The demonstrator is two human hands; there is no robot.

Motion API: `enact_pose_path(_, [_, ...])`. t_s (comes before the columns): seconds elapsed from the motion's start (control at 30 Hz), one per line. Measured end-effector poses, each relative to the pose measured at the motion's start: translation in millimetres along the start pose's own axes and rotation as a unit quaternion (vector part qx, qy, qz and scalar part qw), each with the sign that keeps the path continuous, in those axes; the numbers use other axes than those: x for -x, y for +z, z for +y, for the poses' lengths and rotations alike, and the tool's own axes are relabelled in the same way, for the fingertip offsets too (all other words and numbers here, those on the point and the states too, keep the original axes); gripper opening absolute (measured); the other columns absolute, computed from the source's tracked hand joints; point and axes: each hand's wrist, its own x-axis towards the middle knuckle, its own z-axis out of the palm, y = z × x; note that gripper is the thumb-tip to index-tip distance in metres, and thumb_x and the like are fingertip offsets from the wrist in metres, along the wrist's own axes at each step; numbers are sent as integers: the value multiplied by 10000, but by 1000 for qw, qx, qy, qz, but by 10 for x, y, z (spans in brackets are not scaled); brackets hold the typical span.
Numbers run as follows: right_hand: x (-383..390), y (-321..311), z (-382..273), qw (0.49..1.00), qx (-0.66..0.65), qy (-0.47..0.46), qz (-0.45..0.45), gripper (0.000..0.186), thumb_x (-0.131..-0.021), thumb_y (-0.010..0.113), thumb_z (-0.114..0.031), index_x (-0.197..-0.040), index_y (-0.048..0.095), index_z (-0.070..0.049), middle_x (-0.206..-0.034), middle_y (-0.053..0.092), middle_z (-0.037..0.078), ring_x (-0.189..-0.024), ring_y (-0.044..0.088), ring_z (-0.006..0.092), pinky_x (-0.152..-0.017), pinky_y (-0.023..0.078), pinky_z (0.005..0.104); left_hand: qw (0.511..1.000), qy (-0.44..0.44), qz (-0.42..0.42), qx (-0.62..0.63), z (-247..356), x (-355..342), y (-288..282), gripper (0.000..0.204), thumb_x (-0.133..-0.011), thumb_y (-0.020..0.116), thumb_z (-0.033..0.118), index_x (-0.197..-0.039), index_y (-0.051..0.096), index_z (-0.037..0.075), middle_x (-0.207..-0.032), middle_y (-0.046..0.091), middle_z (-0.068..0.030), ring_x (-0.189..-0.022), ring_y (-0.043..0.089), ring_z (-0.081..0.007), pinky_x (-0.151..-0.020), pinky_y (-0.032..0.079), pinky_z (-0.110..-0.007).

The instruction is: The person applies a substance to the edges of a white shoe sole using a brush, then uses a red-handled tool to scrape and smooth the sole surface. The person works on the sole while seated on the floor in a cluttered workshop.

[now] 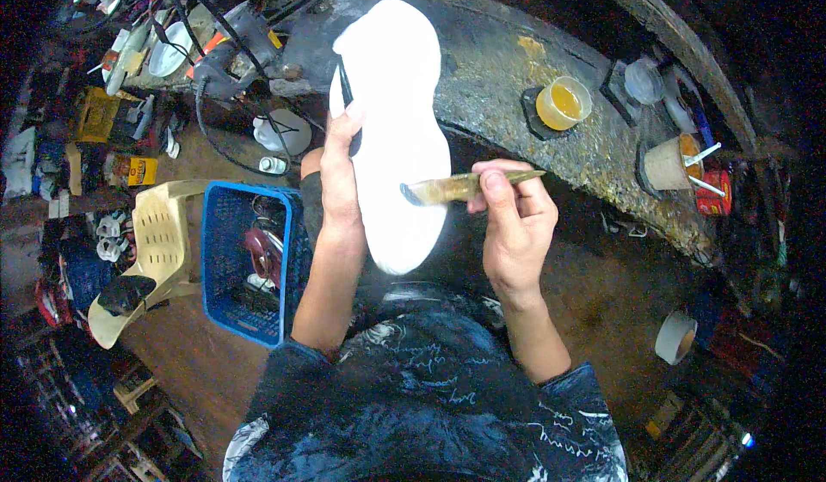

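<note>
A long white shoe sole [400,129], brightly overexposed, is held lengthwise in front of me, its wider end pointing away. My left hand [342,159] grips its left edge, thumb on the rim and the other fingers hidden behind it. A narrow dark strip [346,82] shows along that edge. In my right hand [512,215] is a flat brush [447,190], pinched between thumb and fingers. Its dark bristle tip rests on or just over the sole's near half; contact is hard to judge. Beyond, a cup of yellow liquid [564,104] stands on the bench.
The stained workbench [482,78] curves across the far side. A beige pot with white sticks [671,164] stands at its right. On the left are a blue plastic basket [206,258] holding several items, a cream chair [159,224] and loose cables [202,112]. A white roll [675,337] lies lower right.
</note>
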Motion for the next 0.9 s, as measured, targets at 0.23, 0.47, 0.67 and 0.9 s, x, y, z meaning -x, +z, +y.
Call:
enact_pose_path(0.23, [-156,1,-92,858,247,-449,-44,284,-830,858,-39,-1106,789,-52,-1021,778,104,-897,710,281,-806,590,384,990,-98,-47,94,0,3,-60,545,-1028,607,451,-1354,625,14,-1186,723,-120,-1015,723,-199,-861,615,-332])
enact_pose_path(0.47, [-106,-39,-263,923,187,-334,-33,130,-905,760,36,-1022,759,-22,-953,789,116,-833,686,255,-790,566,367,990,-102,-52,79,47,-70,-109,579,-1021,616,465,-1350,618,-12,-1145,732,-134,-972,738,-225,-828,628,-356])
enact_pose_path(0.67, [-223,108,-307,881,191,-400,-167,106,-930,714,54,-1023,734,7,-938,763,135,-822,675,236,-763,539,344,996,-73,-24,54,101,-39,-49,561,-1012,637,443,-1350,617,-4,-1123,728,-129,-965,738,-219,-828,628,-346])
enact_pose_path(0.9, [-365,266,-469,879,152,-412,-186,150,-880,816,-5,-1020,762,-15,-927,781,109,-807,709,251,-746,559,351,994,-105,-25,27,163,-45,-94,547,-1008,650,422,-1368,627,11,-1140,739,-125,-970,746,-222,-837,631,-367])
